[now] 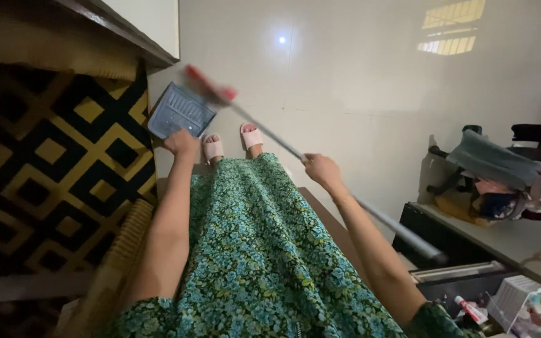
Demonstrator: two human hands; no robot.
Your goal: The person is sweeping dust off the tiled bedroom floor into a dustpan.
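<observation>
My left hand [181,143] grips the handle of a blue-grey dustpan [180,111], held low over the floor beside the bed. My right hand [322,169] is closed around a long metal broom handle [383,216]. The red broom head [209,86] is blurred and sits just above and to the right of the dustpan. My feet in pink slippers [233,142] stand on the pale tiled floor [370,81] below my green floral dress [264,250].
A bed with a black and yellow patterned cover [51,169] fills the left side. At right stands a table [508,235] piled with clothes and bags [496,181]. A white basket of small items [524,300] sits at the lower right.
</observation>
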